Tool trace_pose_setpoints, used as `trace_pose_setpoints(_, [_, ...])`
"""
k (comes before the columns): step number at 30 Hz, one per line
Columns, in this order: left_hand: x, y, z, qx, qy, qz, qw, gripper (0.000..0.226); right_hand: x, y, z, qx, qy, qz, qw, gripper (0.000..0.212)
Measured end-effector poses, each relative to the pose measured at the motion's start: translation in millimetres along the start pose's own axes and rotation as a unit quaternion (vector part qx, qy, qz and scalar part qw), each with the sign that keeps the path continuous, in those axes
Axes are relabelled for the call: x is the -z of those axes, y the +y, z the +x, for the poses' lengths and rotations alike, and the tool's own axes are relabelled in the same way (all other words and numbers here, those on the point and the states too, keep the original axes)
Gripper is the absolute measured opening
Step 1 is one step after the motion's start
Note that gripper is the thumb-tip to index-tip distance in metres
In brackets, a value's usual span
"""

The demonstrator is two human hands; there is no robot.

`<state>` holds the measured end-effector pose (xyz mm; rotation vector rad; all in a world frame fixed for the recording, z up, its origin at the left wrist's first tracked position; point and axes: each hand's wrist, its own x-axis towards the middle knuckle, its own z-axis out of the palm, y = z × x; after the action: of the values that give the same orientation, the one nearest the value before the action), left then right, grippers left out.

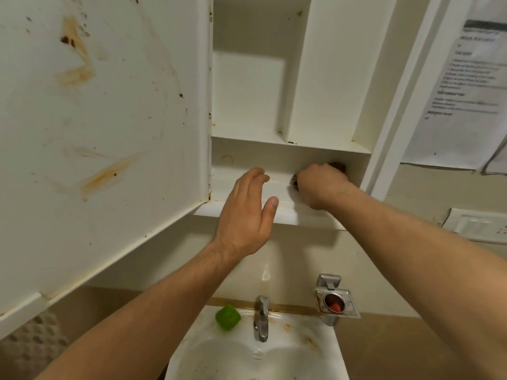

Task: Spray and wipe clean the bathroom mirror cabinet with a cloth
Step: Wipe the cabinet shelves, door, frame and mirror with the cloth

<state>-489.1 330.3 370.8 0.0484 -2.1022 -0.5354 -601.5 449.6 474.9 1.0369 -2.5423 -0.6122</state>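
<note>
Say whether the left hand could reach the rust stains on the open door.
Probably yes: the left hand holds nothing, and the stained door stands open right beside it with nothing between.

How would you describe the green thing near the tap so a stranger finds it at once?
Look at the white sink below the open cabinet. On its back rim, left of the metal tap, sits the green object, rounded, the only bright green thing there.

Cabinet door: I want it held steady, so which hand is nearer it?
Left. The left hand lies open at the shelf edge, just right of the door; the right hand grips the cloth farther right along the shelf.
</note>
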Motion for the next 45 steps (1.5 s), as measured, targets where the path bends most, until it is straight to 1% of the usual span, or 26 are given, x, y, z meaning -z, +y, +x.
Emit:
trace_pose_setpoints(2, [1.1,-3.8,0.3,0.013,0.026,-0.019,0.999,0.051,9.6,-4.1,9.5,-0.010,0.019,0.093,0.995,0.021])
trace_pose_setpoints(3, [1.0,-4.0,2.4,0.025,0.047,-0.035,0.998,0.050,11.0,-10.4,11.0,0.005,0.051,0.157,0.986,0.018])
trace_pose_setpoints(4, [0.9,-3.2,5.4,0.042,0.071,-0.054,0.995,0.048,10.5,-18.7,10.2,0.045,0.091,0.250,0.963,0.011])
trace_pose_setpoints(5, [0.6,-1.9,9.3,0.060,0.095,-0.071,0.991,0.044,9.6,-26.1,7.2,0.097,0.117,0.343,0.927,0.011])
trace_pose_setpoints(6, [-0.5,0.0,13.2,0.071,0.109,-0.081,0.988,0.040,4.4,-29.8,2.9,0.147,0.125,0.406,0.893,0.014])
trace_pose_setpoints(7, [-1.1,1.0,16.4,0.074,0.114,-0.083,0.987,0.036,-1.0,-30.3,-0.7,0.172,0.122,0.422,0.882,0.016])
trace_pose_setpoints(8, [-1.0,1.1,18.5,0.069,0.114,-0.081,0.988,0.033,-5.6,-25.5,-2.6,0.174,0.116,0.400,0.892,0.018])
trace_pose_setpoints(9, [-0.7,0.8,20.3,0.061,0.113,-0.078,0.989,0.031,-7.5,-15.4,-2.6,0.155,0.112,0.346,0.919,0.020])
trace_pose_setpoints(11, [0.8,-0.2,21.5,0.048,0.101,-0.071,0.991,0.032,-8.4,13.7,-2.9,0.082,0.101,0.131,0.983,0.025])
trace_pose_setpoints(13, [1.2,0.4,20.7,0.047,0.092,-0.064,0.993,0.033,-9.0,38.3,-9.3,0.032,0.056,-0.054,0.996,0.030])
trace_pose_setpoints(15, [1.4,1.4,19.4,0.052,0.085,-0.065,0.993,0.035,-12.2,45.4,-16.9,0.033,0.026,-0.086,0.995,0.027])
trace_pose_setpoints(20, [0.2,-0.4,11.5,0.033,0.062,-0.053,0.996,0.034,-5.5,32.4,-19.0,0.013,-0.050,0.048,0.997,0.015])
trace_pose_setpoints(22, [0.2,-2.0,11.6,0.040,0.066,-0.053,0.996,0.033,-4.0,32.4,-20.6,0.027,-0.031,0.113,0.993,0.010])
trace_pose_setpoints(24, [-2.4,-1.4,13.9,0.060,0.064,-0.052,0.995,0.033,-2.6,34.5,-26.5,0.062,0.016,0.252,0.966,0.016])
trace_pose_setpoints(25, [-4.1,-0.7,13.8,0.065,0.061,-0.049,0.995,0.033,-3.6,34.7,-30.0,0.078,0.036,0.288,0.954,0.021])
trace_pose_setpoints(27, [-6.7,1.0,14.2,0.065,0.055,-0.044,0.995,0.036,-9.6,34.3,-34.2,0.053,0.041,0.251,0.966,0.027])
trace_pose_setpoints(29, [-6.1,0.9,15.7,0.071,0.053,-0.050,0.995,0.039,-15.3,24.3,-29.8,-0.043,0.017,0.177,0.983,0.029])
trace_pose_setpoints(31, [-2.6,-1.0,13.9,0.075,0.059,-0.065,0.993,0.041,-13.4,0.4,-20.2,-0.103,-0.019,0.149,0.983,0.034])
trace_pose_setpoints(33, [1.3,-2.9,9.7,0.060,0.069,-0.073,0.993,0.043,-6.1,-27.8,-5.2,-0.078,-0.009,0.165,0.983,0.036])
trace_pose_setpoints(34, [3.7,-3.5,7.6,0.048,0.078,-0.077,0.993,0.044,-0.4,-40.4,3.4,-0.033,0.024,0.186,0.982,0.032])
trace_pose_setpoints(36, [9.9,-4.1,4.1,0.033,0.105,-0.085,0.990,0.044,13.0,-61.3,18.7,0.069,0.090,0.232,0.966,0.012])
trace_pose_setpoints(37, [13.1,-4.4,3.1,0.035,0.116,-0.093,0.988,0.045,20.1,-68.9,25.3,0.100,0.102,0.265,0.954,0.006])
trace_pose_setpoints(39, [20.9,-5.7,-1.1,0.036,0.130,-0.101,0.986,0.047,29.2,-84.3,38.6,0.099,0.114,0.356,0.922,0.022])
trace_pose_setpoints(42, [30.2,-13.4,-12.1,0.027,0.129,-0.082,0.988,0.048,33.7,-107.1,49.6,0.036,0.158,0.479,0.863,0.031])
trace_pose_setpoints(44, [33.3,-20.2,-16.7,0.034,0.129,-0.071,0.989,0.047,33.7,-117.8,47.6,0.064,0.147,0.521,0.838,0.028])
trace_pose_setpoints(45, [33.3,-22.3,-17.9,0.035,0.131,-0.066,0.988,0.047,33.7,-118.1,43.7,0.092,0.142,0.513,0.841,0.027])
